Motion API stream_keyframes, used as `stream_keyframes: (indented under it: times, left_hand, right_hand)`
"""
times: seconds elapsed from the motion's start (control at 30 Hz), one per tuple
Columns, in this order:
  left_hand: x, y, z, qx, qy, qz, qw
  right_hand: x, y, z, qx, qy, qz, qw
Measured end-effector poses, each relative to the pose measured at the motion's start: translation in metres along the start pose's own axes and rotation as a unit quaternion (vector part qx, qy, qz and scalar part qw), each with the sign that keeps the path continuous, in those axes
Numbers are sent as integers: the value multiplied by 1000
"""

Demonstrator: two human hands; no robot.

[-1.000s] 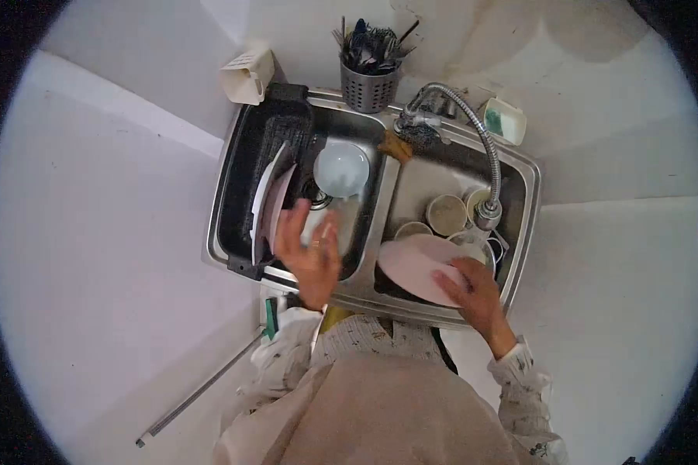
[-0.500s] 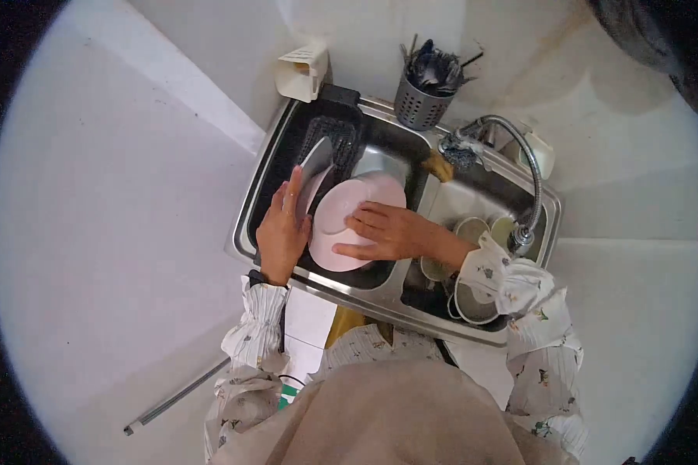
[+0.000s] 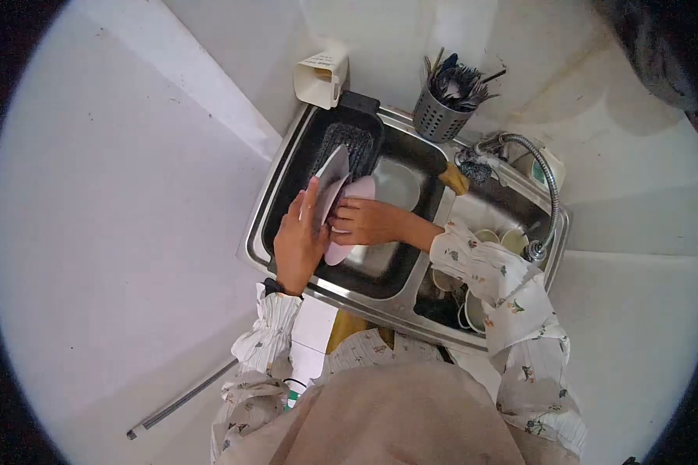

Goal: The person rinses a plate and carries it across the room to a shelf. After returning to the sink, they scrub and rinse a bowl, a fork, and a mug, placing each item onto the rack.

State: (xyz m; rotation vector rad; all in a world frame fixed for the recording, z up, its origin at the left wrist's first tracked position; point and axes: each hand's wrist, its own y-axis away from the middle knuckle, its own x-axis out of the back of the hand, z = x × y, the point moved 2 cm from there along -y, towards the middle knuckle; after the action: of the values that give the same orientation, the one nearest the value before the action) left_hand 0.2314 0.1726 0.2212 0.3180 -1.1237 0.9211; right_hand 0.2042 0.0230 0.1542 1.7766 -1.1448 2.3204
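My left hand is closed on the edge of several plates that stand tilted on edge in the left basin. The outermost is a pale plate, with pinkish ones close against it. My right hand reaches across the basin, its fingers wrapped at the face of a pink plate. That plate leans close to the others, and its middle is hidden behind my fingers. Under the plates lies a black dish rack, partly covered.
The right basin holds cups and other dishes below a flexible faucet. A yellow cloth hangs on the divider. Behind the sink stand a cutlery holder full of utensils and a cream container.
My right hand has moved left, bringing the pink plate from lying nearly face-up to upright beside the plates at my left hand. The view has shifted slightly.
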Motion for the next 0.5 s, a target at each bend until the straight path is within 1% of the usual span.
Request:
stream_keyframes:
  times: [0.1,0.17,0.23,0.27,0.33,0.37,0.43,0.47,0.5]
  left_hand:
    - [-5,1,9,-27,-33,17,999]
    - [-9,-3,11,5,-21,34,999]
    - [-11,-5,17,-2,-18,39,999]
    - [-11,-6,17,-8,-15,44,999]
    - [-20,-8,23,-5,-19,47,999]
    - [-24,-10,24,-1,-23,49,999]
    - [-31,-19,30,-10,-23,53,998]
    - [-35,-22,30,-17,-25,55,998]
    - [-40,-21,27,-21,-21,60,998]
  right_hand:
    - [0,3,2,-11,-1,6,1000]
    - [-3,7,6,-18,8,6,1000]
    - [-5,13,8,-98,22,45,994]
    - [-7,15,9,-97,22,44,994]
    - [-8,24,12,-169,21,64,983]
    - [-10,28,10,-171,21,62,983]
    - [-9,40,16,-308,54,102,944]
    - [-13,42,16,-307,59,99,945]
    - [-19,46,18,-391,31,173,903]
